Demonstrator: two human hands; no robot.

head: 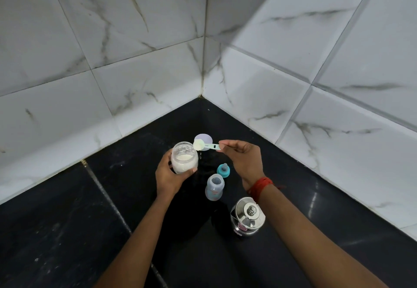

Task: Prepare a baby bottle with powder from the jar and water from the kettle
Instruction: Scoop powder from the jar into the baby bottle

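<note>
**Loaded scoop held over the counter, bottle waiting open below**

Left hand (173,175) is curled round the jar (184,160), holding it up off the black counter (67,231), mouth tipped a little toward the person. White powder shows inside, roughly half full.

Right hand (242,159) pinches the tail end of the green scoop (204,146) between thumb and fingertips. The scoop's bowl is heaped with powder. Its long axis runs left to right, bowl end beside the jar's rim and handle end in the fingers.

The baby bottle (214,187) stands upright on the counter, mouth open. It lies between the two hands, below the scoop and nearer the person. It is closer to the right hand than the left, so that hand looks the one to carry the powder across. My guess is that the bowl must travel back toward the person and down, then tip over a narrow mouth; spilling is the risk.

Count:
- jar: one
- scoop: one
- bottle: one
- teal teat collar (223,170): one, just beyond the bottle
- steel kettle (247,216): one, lid on, under the right forearm
- pale round lid (206,138): one, flat behind the scoop, likely the jar's
- red thread (261,184): on the right wrist
</note>
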